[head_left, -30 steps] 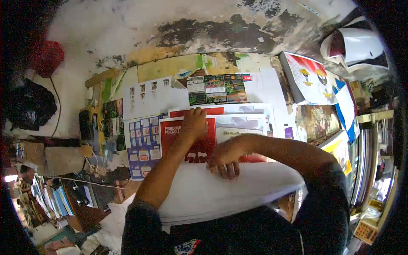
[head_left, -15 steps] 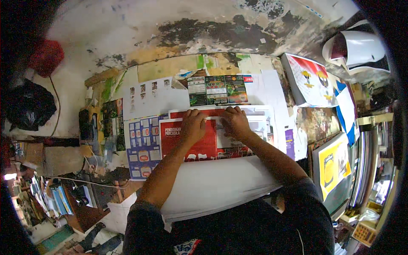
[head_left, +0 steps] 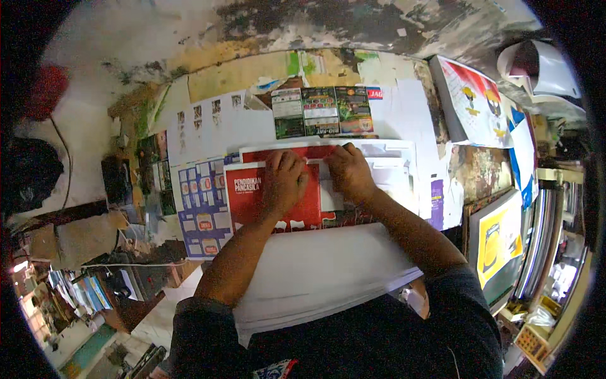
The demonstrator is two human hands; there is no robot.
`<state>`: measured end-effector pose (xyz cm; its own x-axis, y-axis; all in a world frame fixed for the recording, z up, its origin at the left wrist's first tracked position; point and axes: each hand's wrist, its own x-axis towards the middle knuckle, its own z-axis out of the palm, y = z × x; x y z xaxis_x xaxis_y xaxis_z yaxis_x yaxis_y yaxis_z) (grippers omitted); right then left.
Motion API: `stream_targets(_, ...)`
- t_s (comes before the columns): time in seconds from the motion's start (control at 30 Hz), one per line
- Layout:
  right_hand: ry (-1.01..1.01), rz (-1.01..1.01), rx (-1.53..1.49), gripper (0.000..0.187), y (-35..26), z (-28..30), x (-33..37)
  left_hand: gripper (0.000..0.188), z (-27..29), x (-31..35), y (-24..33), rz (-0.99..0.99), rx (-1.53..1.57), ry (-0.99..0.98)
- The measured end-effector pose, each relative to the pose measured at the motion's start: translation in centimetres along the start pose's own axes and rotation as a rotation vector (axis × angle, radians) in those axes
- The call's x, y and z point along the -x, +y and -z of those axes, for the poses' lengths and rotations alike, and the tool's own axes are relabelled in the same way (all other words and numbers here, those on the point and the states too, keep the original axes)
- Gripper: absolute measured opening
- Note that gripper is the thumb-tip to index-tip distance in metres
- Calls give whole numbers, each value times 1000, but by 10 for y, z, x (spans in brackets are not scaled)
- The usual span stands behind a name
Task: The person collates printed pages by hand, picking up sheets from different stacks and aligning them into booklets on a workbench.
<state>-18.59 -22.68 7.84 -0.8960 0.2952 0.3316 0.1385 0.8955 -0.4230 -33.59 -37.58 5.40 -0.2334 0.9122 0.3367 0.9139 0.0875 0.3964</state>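
A red and white printed sheet [head_left: 246,205] lies in front of me, with another red-topped sheet [head_left: 254,153] showing behind its far edge. My left hand [head_left: 287,180] is closed at the far edge of the nearer sheet, fingers bent and pressed together. Just to its right, my right hand [head_left: 351,174] pinches the same edge, its thumb side turned toward the left hand. Both hands hide parts of the print. Broad white paper [head_left: 322,262] curves from under the forearms toward my body; whether it joins the printed sheet I cannot tell.
A blue printed sheet [head_left: 205,218] lies at the left and a dark green one [head_left: 322,110] beyond my hands. Stacks of prints, one red and white [head_left: 470,104], one yellow [head_left: 497,246], stand at the right. A stained wall [head_left: 328,28] rises behind the table.
My right hand's fingers have curled in from a flatter pose, and my left fingers are bent more. The whole view has shifted slightly, with the table's far side higher in it.
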Motion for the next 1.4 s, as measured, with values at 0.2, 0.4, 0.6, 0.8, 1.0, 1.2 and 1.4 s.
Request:
stream_targets(0.2,-102,61,84,28,-1,-6,7,27,-4,4,-1,-21,-25,39)
stream_targets(0.4,-88,41,160,26,3,-5,-2,21,-3,-3,-6,-79,-27,93)
stream_targets(0.6,-239,-204,48,20,-32,40,-12,10,45,-47,0,248,150,212)
stream_targets(0.8,-879,146,-20,37,-93,87,12,21,74,-60,-32,368,101,-312)
stream_targets(1.0,-1153,41,-62,40,-91,69,-15,36,36,-20,-11,170,-149,-438)
stream_targets(1.2,-1020,-437,-362,32,-33,50,-31,60,30,-21,-8,174,-130,-445)
stream_targets(1.4,-263,-287,94,38,-12,8,11,43,25,-22,-19,234,-95,-345)
